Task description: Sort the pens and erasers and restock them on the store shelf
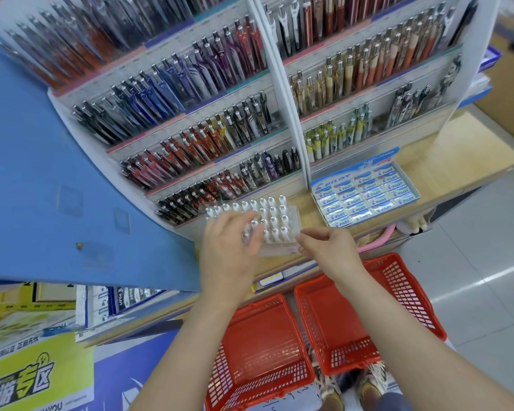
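Far left, a blue panel (42,173) leans beside the pen rack (172,120), w/ tiers of pens standing in rows. At the rack's foot, on the wooden counter (457,161), sits a clear tray (279,248) packed w/ white-capped pens (275,215), tips up.

Your left forearm comes up from bottom centre, wrist straight, back of the hand to the camera. The left grip (229,247) lies over the tray's left half, fingers curled down & in. It looks closed round a single pen (246,235), silver end showing btwn the fingers, though blur softens the detail.

Your right forearm runs in from bottom right, angled toward the left. The right grip (327,247) is nearly closed: thumb & forefinger pinch the tray's front right corner, other fingers tucked behind.

Right of the rack's white divider, an eraser box (365,194) lies flat on the same counter, apart from the tray, full of blue-and-white erasers in rows.

Below the counter edge, two red baskets stand side by side: the left basket (279,378) btwn your forearms, the right basket (404,280) partly under your right forearm. A pink tube (377,241) curves just under the counter near your right wrist.
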`<action>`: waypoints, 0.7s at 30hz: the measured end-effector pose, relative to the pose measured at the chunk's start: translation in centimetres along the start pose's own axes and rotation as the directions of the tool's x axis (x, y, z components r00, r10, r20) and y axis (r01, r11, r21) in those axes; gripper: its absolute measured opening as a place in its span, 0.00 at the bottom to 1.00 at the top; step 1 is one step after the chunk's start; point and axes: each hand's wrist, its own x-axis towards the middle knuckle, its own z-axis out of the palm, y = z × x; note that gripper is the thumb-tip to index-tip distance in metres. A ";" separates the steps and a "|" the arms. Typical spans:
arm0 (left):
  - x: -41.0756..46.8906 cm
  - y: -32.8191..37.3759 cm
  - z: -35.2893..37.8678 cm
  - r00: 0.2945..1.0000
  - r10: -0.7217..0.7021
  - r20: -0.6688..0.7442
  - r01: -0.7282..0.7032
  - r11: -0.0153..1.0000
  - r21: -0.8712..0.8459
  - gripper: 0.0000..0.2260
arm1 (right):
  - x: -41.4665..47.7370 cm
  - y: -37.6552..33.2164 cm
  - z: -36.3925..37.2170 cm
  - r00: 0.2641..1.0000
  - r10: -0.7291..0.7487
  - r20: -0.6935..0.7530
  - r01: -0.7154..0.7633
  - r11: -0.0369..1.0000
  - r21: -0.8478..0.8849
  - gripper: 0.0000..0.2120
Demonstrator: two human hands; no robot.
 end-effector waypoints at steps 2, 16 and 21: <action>-0.3 -1.6 -1.2 0.983 -0.159 -0.095 0.157 0.987 -0.019 0.12 | 0.2 -0.4 0.0 1.000 -0.005 -0.004 0.005 1.000 0.000 0.09; -1.5 -2.9 -2.3 0.896 -0.440 0.051 0.443 0.895 -0.054 0.17 | 1.4 -2.3 0.6 0.969 -0.246 0.009 0.231 0.894 -0.384 0.11; -1.9 -3.0 -2.2 0.890 -0.455 0.033 0.456 0.887 -0.067 0.17 | 1.4 -2.6 0.5 0.954 -0.289 0.080 0.291 0.825 -0.485 0.12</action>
